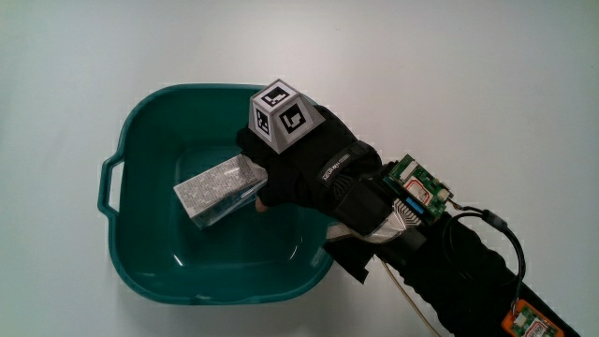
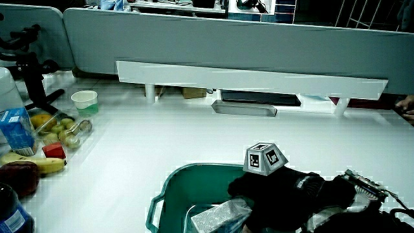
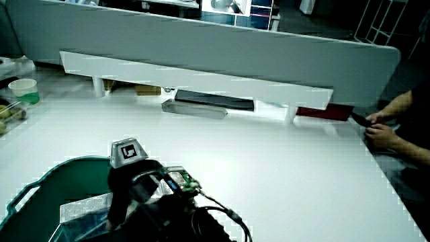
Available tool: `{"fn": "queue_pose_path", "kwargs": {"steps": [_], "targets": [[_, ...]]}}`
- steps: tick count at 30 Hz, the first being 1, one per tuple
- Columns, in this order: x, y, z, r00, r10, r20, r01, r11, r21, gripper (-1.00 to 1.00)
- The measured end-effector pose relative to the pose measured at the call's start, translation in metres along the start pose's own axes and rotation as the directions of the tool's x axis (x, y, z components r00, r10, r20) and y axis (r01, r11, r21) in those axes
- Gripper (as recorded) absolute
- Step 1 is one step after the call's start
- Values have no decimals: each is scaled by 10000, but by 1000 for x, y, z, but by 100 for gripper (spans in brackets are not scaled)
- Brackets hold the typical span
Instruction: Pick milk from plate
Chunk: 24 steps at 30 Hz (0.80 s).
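Note:
The milk, a grey speckled carton (image 1: 217, 190), lies tilted inside a teal basin (image 1: 126, 140) that serves as the plate. The gloved hand (image 1: 285, 178) reaches in over the basin's rim, its fingers curled around one end of the carton. The patterned cube (image 1: 279, 114) sits on the back of the hand. Both side views show the carton (image 2: 218, 217) (image 3: 82, 210) low in the basin (image 2: 173, 178) (image 3: 37, 183), with the hand (image 2: 284, 193) (image 3: 131, 188) shut on it. I cannot tell whether the carton touches the basin's floor.
A side view shows bananas (image 2: 35, 162), a red apple (image 2: 18, 176), a blue carton (image 2: 16, 129) and a paper cup (image 2: 84, 99) near the table's edge beside the basin. A long white shelf (image 2: 252, 81) runs along the low partition.

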Motion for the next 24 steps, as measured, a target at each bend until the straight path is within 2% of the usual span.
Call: {"fn": "queue_pose_path", "kwargs": {"steps": [7,8,12,15,23,24], "targets": [[0,1,1,9999,126,-51,-126,9999,-97,80],[-1,0,1,9999,142,14,-142,9999,21,83],[-3,1,1,9998,144,138,-143,9999,-62,93],[-4,-1,2,9994,285,192,-287,9995,103,100],[-14,-10,7,9968,553,585,-590,9962,634,100],[-15,-11,8,9962,453,742,-504,9964,679,100]]}}
